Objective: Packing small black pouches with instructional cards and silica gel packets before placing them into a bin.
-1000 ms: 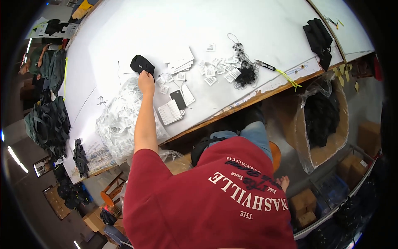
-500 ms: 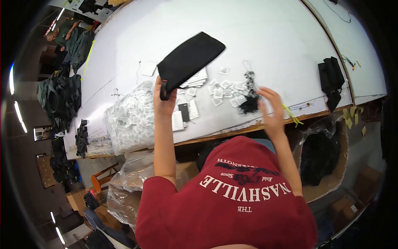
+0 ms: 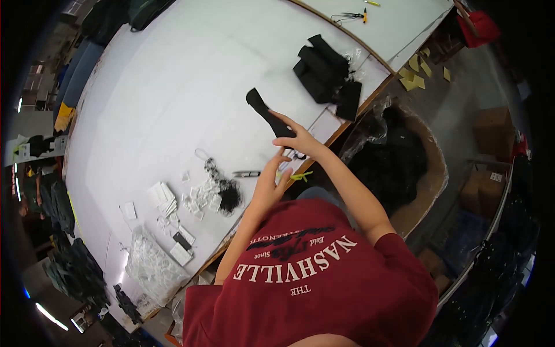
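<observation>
My right hand is closed on a black fabric pouch, which is seen nearly edge-on above the table's near edge. Just below its lower end is my left hand, fingers apart and holding nothing that I can see. To the left on the white table lie a tangle of black strings, small white packets and a stack of white tags. A dark pen-like object rests beside the left hand. Farther right, several black pouches are heaped near the table's edge.
A clear bag full of white packets sits at the table's left end. Yellow-green ribbon hangs at the near edge. Below the table stands a plastic-lined box of black items. Scissors lie at the far right.
The view has swung to the right. The pouch has passed from my left hand to my right and turned edge-on; both hands have come together near the table's edge.
</observation>
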Demonstrator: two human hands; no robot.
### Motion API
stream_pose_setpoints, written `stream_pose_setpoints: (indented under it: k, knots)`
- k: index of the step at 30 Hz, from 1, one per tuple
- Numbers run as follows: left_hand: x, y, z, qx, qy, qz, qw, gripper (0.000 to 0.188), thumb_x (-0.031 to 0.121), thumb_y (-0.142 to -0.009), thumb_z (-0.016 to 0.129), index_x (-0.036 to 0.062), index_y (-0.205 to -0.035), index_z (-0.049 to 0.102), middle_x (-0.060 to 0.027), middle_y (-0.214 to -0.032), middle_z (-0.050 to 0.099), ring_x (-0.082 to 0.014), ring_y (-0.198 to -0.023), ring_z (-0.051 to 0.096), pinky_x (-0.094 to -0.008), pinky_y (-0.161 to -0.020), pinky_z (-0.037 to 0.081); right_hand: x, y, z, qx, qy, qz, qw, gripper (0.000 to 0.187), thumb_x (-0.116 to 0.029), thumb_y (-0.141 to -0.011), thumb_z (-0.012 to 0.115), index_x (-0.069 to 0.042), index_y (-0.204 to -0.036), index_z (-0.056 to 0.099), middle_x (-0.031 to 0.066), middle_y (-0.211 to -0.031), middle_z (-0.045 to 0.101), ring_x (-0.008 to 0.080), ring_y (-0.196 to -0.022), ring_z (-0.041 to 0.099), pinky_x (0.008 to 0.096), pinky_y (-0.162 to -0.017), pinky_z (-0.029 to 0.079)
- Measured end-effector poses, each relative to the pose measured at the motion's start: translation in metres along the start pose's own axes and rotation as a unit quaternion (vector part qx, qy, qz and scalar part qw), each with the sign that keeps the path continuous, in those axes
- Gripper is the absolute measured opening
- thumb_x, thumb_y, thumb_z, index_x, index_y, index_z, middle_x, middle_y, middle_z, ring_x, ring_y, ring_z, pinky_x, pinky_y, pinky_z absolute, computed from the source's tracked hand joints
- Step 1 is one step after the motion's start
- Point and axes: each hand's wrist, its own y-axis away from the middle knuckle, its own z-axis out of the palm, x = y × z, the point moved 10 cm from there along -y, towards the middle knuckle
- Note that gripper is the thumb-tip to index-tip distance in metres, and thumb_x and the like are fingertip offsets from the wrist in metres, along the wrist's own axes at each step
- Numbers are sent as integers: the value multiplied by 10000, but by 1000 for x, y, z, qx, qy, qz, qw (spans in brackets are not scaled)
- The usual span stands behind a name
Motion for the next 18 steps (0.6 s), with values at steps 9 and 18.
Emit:
stream_pose_setpoints:
  k: [9,18]
  knots:
    - [-63,38,56,-212,39,-262,940,252,208,-907,551,32,-1086,570,-169,-1007,647,-304,-956,620,-358,-834,467,26,-45,-124,233,615,-133,742,875,-227,-650,766,-238,-1413,338,151,-1365,373,319,-1230,383,466,-995,329]
    - [-79,48,71,-353,4,-256,900,288,258,-895,575,38,-1081,587,-151,-1004,651,-287,-937,628,-352,-818,475,2,-28,-124,342,612,-90,707,689,-231,-728,689,-194,-1359,415,137,-1369,381,313,-1271,345,498,-1040,244]
